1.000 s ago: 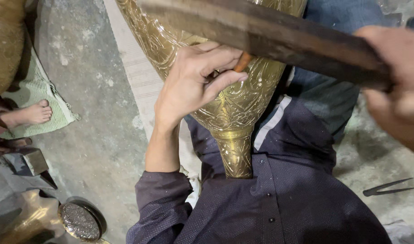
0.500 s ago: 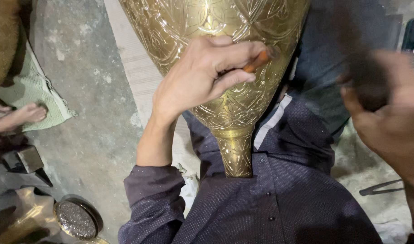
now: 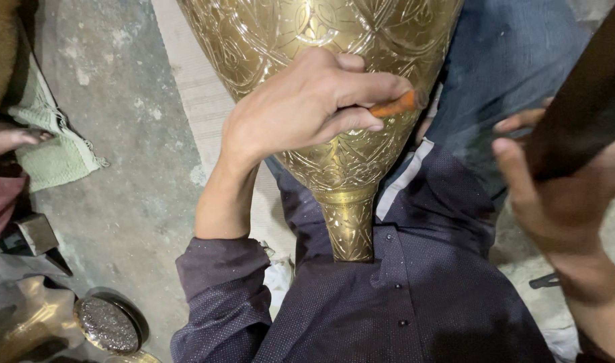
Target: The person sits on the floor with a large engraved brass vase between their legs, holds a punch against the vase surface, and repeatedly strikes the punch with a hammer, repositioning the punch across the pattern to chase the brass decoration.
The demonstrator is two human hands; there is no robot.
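Head view: an engraved brass vessel (image 3: 334,134), tapering to a narrow neck at 6 o'clock, is touched by the left hand (image 3: 307,107) closed on an orange-handled tool (image 3: 396,105), while a dark bar (image 3: 583,101) is gripped by the right hand (image 3: 562,195) at 3 o'clock.

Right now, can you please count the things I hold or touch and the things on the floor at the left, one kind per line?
Brass vase: 1
Orange punch in left hand: 1
Dark mallet in right hand: 1
Green cloth: 1
Metal block: 1
Round dish: 1
Total: 6
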